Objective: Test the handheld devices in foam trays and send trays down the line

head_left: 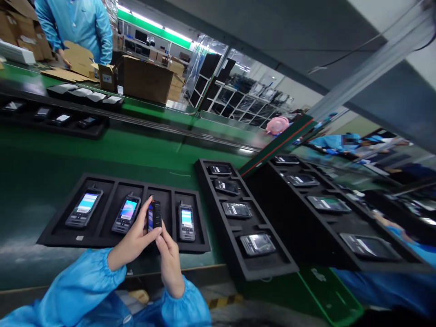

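Observation:
Both hands hold one black handheld radio phone (156, 213) upright and edge-on, its lit screen facing left. My left hand (138, 238) grips its left side with the thumb low across it. My right hand (169, 259) has its fingertips on the lower right edge. Below is a black foam tray (143, 185) with several compartments. A lit phone (85, 206) lies in the leftmost compartment, a second lit phone (127, 211) in the one beside it, and a third lit phone (186, 221) in the rightmost. The held phone is over the remaining compartment.
To the right stands a foam tray (236, 228) of dark-screened phones, then a taller stack of trays (282, 218). Across the green bench (153, 150) are more trays, a cardboard box (146, 81) and a person in blue (76, 27) handling cardboard. A slanted post (277, 145) rises behind.

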Tool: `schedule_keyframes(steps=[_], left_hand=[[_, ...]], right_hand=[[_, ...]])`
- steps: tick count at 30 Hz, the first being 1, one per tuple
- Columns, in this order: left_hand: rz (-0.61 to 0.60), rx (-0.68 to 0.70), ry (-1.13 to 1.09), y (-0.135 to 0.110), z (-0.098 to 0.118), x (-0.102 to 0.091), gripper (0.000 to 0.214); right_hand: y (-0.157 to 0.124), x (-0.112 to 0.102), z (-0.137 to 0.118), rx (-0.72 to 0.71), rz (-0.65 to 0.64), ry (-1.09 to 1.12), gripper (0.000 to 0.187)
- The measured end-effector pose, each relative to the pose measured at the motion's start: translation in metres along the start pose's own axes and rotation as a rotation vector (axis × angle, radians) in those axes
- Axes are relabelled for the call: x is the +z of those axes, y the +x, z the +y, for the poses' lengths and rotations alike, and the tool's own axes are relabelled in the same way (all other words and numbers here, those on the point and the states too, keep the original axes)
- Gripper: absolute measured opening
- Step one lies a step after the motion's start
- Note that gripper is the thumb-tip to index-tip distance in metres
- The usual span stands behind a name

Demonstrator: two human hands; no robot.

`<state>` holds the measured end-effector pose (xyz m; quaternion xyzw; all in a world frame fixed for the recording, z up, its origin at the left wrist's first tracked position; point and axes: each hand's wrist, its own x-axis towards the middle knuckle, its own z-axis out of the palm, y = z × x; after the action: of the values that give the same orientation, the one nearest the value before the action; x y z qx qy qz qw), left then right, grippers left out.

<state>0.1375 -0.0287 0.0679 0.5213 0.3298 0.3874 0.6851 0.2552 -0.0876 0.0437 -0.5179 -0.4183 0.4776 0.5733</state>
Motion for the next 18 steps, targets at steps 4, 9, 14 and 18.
schedule_keyframes(steps=[4,9,14,18], left_hand=[[-0.001,0.009,-0.016,0.010,-0.005,0.007,0.087],[-0.013,0.027,-0.048,0.013,-0.007,0.009,0.080],[0.004,0.041,0.013,0.011,-0.013,0.014,0.077],[0.046,0.088,0.164,0.011,-0.022,0.017,0.076]], right_hand=[[0.001,-0.010,0.007,-0.017,0.044,0.009,0.050],[-0.004,-0.019,0.012,0.021,0.042,0.084,0.046],[-0.003,-0.016,0.008,0.049,0.050,0.125,0.047],[0.001,-0.012,0.005,0.047,0.095,0.208,0.051]])
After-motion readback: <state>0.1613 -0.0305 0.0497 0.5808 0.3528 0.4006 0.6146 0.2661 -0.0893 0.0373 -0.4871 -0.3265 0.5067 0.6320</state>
